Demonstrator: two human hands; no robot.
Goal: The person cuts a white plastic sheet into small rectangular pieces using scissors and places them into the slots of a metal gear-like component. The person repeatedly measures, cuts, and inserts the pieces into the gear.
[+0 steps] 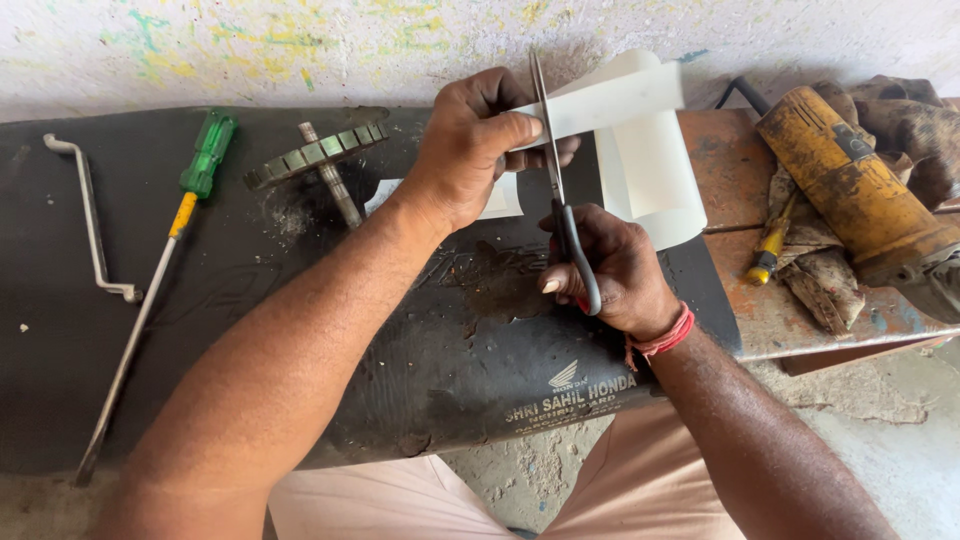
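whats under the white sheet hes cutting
Under the white sheet lie the black rubber mat and the rusty metal table. The left hand covers a smaller white piece; what lies beneath the sheet's curl is hidden.

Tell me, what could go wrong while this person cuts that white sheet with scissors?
The left hand pinches the white sheet right beside the scissors, so a thumb could get nicked. The sheet curls loosely past the blades, so the cut may wander. The gear and green screwdriver lie loose on the black mat and might get knocked.
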